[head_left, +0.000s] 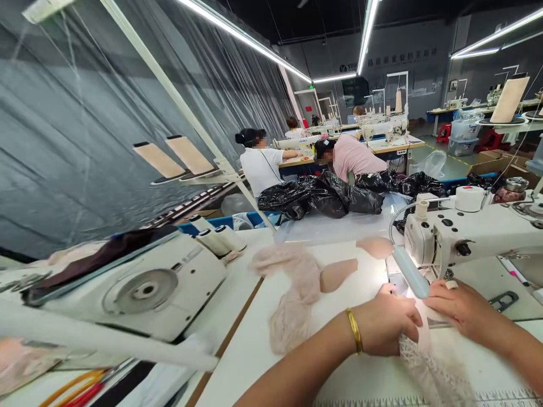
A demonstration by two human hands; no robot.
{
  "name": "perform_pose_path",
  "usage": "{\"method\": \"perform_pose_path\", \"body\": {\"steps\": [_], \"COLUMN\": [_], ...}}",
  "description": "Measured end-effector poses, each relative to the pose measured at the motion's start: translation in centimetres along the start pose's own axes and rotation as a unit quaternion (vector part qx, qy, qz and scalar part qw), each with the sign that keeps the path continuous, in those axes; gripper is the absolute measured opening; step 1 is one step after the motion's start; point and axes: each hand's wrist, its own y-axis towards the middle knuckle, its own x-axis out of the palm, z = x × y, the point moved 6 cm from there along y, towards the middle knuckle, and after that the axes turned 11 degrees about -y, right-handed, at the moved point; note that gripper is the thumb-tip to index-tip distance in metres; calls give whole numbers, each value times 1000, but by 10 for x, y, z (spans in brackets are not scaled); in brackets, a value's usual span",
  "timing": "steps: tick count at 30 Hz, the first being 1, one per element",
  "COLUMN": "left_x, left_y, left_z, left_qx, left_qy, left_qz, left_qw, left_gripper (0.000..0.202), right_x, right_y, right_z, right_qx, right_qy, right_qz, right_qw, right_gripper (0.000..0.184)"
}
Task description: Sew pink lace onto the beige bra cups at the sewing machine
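Note:
In the head view my left hand, with a gold bracelet at the wrist, is closed on a strip of beige lace fabric just in front of the sewing machine. The lace hangs from it toward the table's near edge. My right hand lies fairly flat at the lit needle area, its fingers stretched over the pale cloth. A light-blue lamp or guard partly hides the needle. To the left lie a crumpled lace piece and a smooth beige cut piece; another beige piece sits behind the lamp.
A second machine stands at left with thread cones behind it. Orange- and red-handled tools lie lower left. Black plastic bags are heaped beyond the table. Two people work at machines farther back. A ruler strip runs along the near edge.

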Motion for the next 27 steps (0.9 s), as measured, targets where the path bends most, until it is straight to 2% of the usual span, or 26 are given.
{"method": "perform_pose_path", "body": {"steps": [6,17,27], "left_x": [-1,-3,-5], "left_y": [1,2,3], "left_z": [-3,-6,-12], "left_qx": [8,-7,-14], "left_qy": [9,20,3], "left_qz": [25,19,24], "left_qw": [1000,1000,1000], "left_gripper": [2,3,7], "right_x": [-2,4,4], "right_y": [5,2,1], "right_z": [3,6,7], "right_qx": [31,64,33], "right_qy": [0,23,24], "right_qz": [-21,-23,-38], "right_qw": [999,997,998], "right_gripper": [34,35,41]}}
